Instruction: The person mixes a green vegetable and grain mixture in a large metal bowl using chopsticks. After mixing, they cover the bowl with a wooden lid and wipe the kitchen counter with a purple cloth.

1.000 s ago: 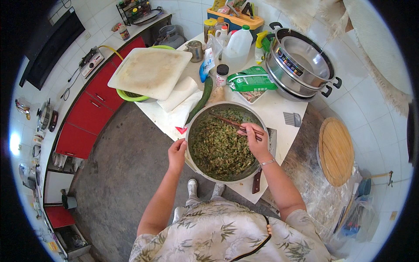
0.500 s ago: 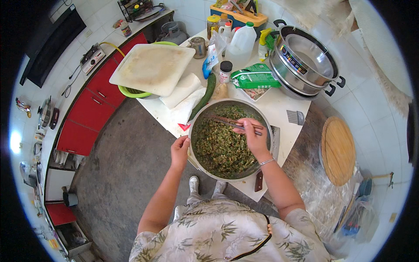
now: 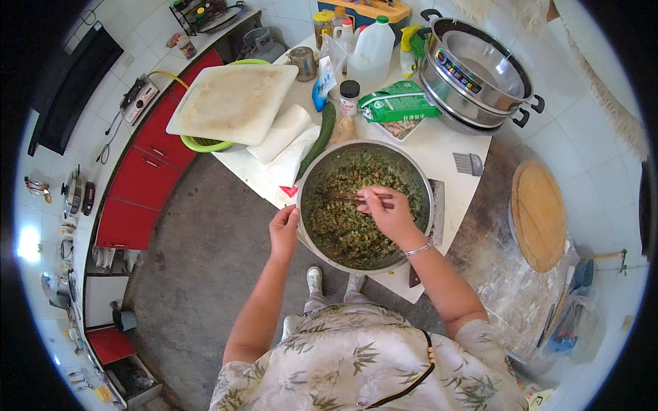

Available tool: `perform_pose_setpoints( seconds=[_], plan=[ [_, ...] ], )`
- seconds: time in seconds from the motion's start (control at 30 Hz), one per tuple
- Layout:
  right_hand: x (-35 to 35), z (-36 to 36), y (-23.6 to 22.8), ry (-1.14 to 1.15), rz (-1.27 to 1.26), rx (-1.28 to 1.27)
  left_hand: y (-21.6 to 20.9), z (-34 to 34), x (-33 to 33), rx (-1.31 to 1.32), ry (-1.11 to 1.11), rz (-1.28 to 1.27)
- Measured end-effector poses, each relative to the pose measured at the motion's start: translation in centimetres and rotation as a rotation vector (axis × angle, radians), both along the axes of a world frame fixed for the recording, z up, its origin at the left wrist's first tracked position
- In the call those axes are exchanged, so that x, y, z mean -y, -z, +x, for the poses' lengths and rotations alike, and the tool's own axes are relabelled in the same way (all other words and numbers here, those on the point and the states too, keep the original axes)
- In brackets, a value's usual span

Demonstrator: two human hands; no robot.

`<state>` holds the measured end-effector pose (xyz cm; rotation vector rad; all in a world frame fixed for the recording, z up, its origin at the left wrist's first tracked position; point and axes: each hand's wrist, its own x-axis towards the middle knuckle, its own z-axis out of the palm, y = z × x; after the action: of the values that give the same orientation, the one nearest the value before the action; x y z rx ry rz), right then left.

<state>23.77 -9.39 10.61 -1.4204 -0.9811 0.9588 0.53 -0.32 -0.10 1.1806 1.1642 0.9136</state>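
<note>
A wide metal bowl (image 3: 367, 145) stands at the table's near corner, holding a chopped green and brown mixture (image 3: 343, 236). My right hand (image 3: 387, 214) is closed around brown chopsticks (image 3: 345, 196), whose tips are at the mixture on the bowl's left side. At the left rim, the fingers of my left hand (image 3: 284, 229) pinch the bowl's edge. Partly under the bowl's right side lies a cleaver (image 3: 437, 205), its wooden handle mostly hidden. Behind the bowl, a long green cucumber (image 3: 320, 142) rests beside white paper towels (image 3: 282, 137).
A white cutting board (image 3: 233, 101) lies over a green basket (image 3: 205, 145). Farther back are a spice jar (image 3: 349, 98), a white jug (image 3: 372, 49), a green packet (image 3: 399, 101) and stacked steel pots (image 3: 456, 85). A metal scraper (image 3: 468, 164) lies right; a round wooden board (image 3: 538, 216) stands beyond the table.
My right hand has moved the chopsticks slightly left and lower within the bowl, and the mixture's surface has shifted. The left hand stays at the rim. The whole view has shifted a little.
</note>
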Motion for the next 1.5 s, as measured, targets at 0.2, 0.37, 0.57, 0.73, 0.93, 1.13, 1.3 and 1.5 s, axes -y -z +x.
perform_pose_setpoints(
  seconds=[0.2, 0.37, 0.57, 0.73, 0.93, 1.13, 1.3, 1.5],
  plan=[
    [0.3, -1.6, -1.3, -0.086, 0.129, -0.018, -0.1, 0.1, 0.1, 0.011, -0.027, -0.019],
    [1.1, -0.7, -1.5, -0.084, 0.072, -0.07, -1.1, 0.0, 0.4, -0.048, -0.016, -0.02],
    [2.0, -0.9, -2.0, -0.176, -0.041, 0.071, -1.8, 0.5, 0.6, 0.002, -0.027, -0.039],
    [4.0, -0.7, -4.3, -0.155, 0.048, -0.137, -1.5, 0.2, 0.8, -0.022, -0.024, -0.043],
    [3.6, 1.0, -2.3, -0.164, -0.106, -0.047, -1.8, 0.7, 0.8, -0.019, -0.037, -0.066],
    [2.9, -0.4, -2.5, -0.264, 0.095, 0.214, -2.6, 0.8, 1.3, -0.017, -0.068, -0.061],
    [1.1, -0.1, 0.0, -0.035, 0.025, 0.109, -1.9, 0.7, 1.1, -0.034, -0.074, -0.059],
    [4.5, -1.2, -4.4, -0.194, 0.055, 0.188, -1.8, 1.0, 1.1, 0.025, -0.09, -0.053]
  ],
)
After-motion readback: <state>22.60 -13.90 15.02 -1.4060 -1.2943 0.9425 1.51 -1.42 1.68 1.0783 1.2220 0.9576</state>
